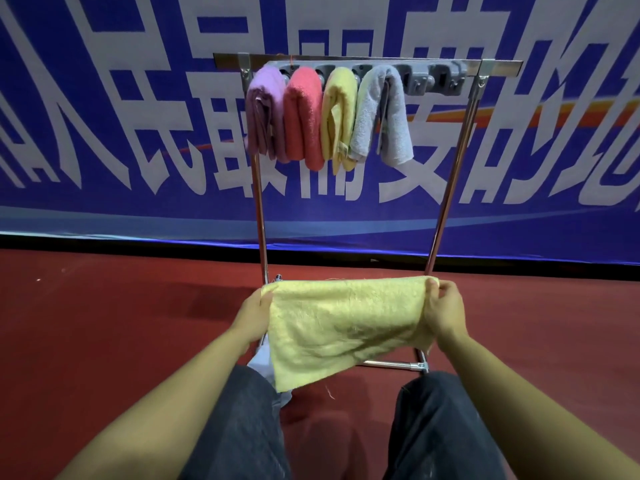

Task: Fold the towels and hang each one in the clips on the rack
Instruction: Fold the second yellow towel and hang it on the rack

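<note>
My left hand (254,315) and right hand (445,311) each pinch shut on a top corner of the soft, floppy yellow towel (346,327), held low in front of the rack (367,62), so it sags and folds easily.

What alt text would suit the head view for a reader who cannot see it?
Two hands, left and right, hold a yellow towel stretched by its top corners above the person's lap. Beyond it stands a metal rack whose clips grip four folded towels: purple, red, yellow and grey; the rightmost clip is empty.
</note>
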`<state>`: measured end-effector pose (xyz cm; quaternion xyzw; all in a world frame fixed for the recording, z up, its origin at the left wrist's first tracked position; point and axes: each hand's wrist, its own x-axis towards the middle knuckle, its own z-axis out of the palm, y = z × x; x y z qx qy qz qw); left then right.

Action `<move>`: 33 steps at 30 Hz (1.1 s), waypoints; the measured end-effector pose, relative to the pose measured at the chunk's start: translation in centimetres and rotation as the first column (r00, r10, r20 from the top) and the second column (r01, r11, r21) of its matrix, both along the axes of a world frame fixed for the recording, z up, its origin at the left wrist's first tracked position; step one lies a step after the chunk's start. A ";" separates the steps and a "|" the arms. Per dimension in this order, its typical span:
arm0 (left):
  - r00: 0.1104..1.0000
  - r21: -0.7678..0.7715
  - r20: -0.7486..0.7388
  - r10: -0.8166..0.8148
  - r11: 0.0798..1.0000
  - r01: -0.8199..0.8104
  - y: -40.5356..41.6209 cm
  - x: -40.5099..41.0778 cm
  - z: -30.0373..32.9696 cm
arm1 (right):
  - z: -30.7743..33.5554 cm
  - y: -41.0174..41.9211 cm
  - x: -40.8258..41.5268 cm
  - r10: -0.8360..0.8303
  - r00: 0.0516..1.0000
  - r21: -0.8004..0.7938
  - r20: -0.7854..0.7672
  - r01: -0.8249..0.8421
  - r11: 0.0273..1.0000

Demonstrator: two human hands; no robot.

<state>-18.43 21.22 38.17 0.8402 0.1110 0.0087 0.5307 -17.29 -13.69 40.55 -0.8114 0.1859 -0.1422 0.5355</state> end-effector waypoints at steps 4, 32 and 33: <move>0.997 -0.050 -0.042 -0.065 0.997 0.063 0.6 0.4 0.4 | 0.4 -0.5 0.2 0.009 1.000 -0.022 -0.003 -0.009 1.000; 0.986 -0.423 0.052 0.157 0.898 -0.121 2.8 3.1 1.0 | 1.3 -1.9 1.5 0.214 0.969 0.347 -0.123 -0.160 0.924; 0.987 -0.424 0.065 0.144 0.900 -0.104 2.7 3.0 1.3 | 1.4 -1.9 1.6 0.216 0.968 0.256 -0.127 -0.178 0.950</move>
